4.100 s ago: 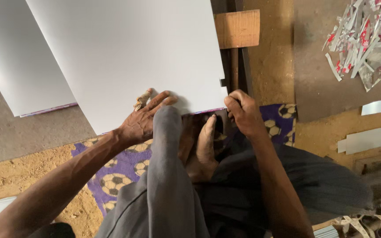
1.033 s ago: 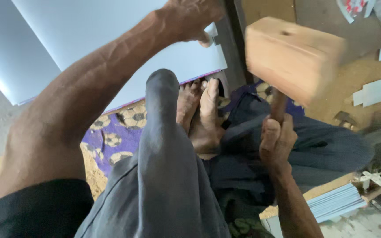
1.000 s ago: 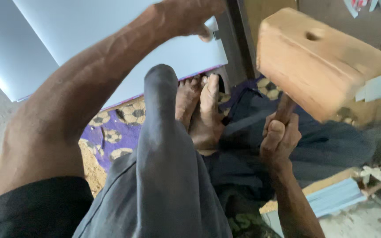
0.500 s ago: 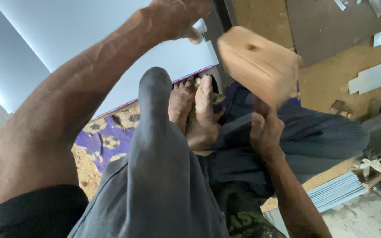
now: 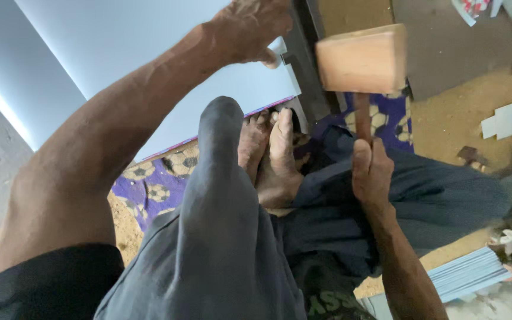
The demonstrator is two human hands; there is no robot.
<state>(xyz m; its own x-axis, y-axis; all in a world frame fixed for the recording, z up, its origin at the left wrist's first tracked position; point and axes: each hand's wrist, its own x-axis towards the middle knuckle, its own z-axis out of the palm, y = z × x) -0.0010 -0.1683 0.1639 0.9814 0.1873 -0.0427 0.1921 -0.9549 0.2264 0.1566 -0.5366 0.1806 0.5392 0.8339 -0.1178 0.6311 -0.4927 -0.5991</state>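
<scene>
The right hand (image 5: 371, 175) grips a wooden mallet (image 5: 362, 59) upright, while at ten o'clock the left hand (image 5: 253, 29) pinches the white metal sheet (image 5: 149, 53).

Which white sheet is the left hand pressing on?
The big central sheet, which the left hand pins at its near right corner beside the mallet; the other sheet lies untouched, far left.

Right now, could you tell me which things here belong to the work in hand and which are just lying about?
In use: wooden mallet in the right hand; white sheet under the left hand.
Lying about: stacked blue-grey strips; white offcut; patterned purple mat.
</scene>
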